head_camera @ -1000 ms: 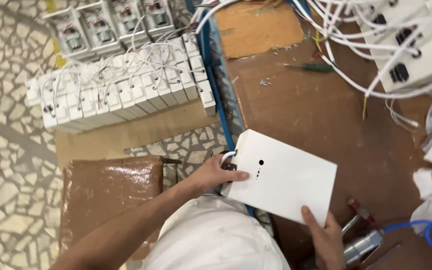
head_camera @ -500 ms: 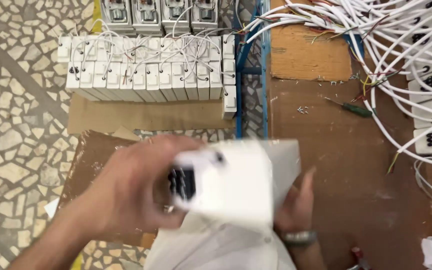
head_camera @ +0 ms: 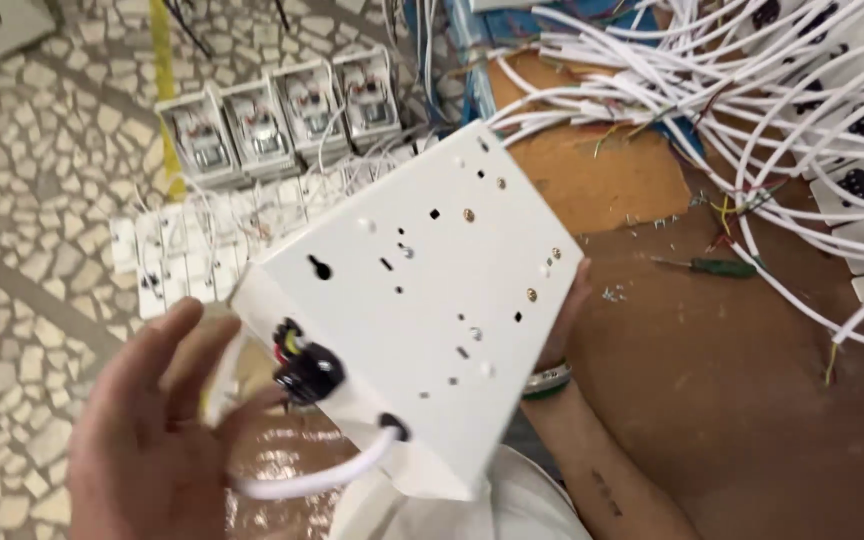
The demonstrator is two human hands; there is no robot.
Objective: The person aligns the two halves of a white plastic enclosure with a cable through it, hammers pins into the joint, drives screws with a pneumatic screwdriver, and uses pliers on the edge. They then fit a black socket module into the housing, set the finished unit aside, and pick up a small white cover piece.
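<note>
1. a white, flat, rectangular plastic box with small holes and brass screw heads (head_camera: 432, 300) is held up in the air, tilted, between the two hands and above the person's lap; its long axis runs from lower left to upper right.
2. a black round fitting with red and yellow wire ends (head_camera: 307, 368) sits on its lower left side, and a white round cable (head_camera: 317, 480) loops out of a hole just beside it.
3. the left hand (head_camera: 152, 430) is nearer the fitting; its fingers are spread and loosely curled, with the tips touching or almost touching the fitting, not pinching it.
4. the right hand (head_camera: 570, 305) is mostly hidden behind the box's right edge and seems to carry it; i cannot tell its grip.
5. beyond, a brown desk (head_camera: 752, 400) carries a green-handled screwdriver (head_camera: 707, 266) and a tangle of white cables (head_camera: 752, 90).
6. on the mosaic stone floor (head_camera: 42, 200) stand rows of white switch boxes (head_camera: 282, 120).
</note>
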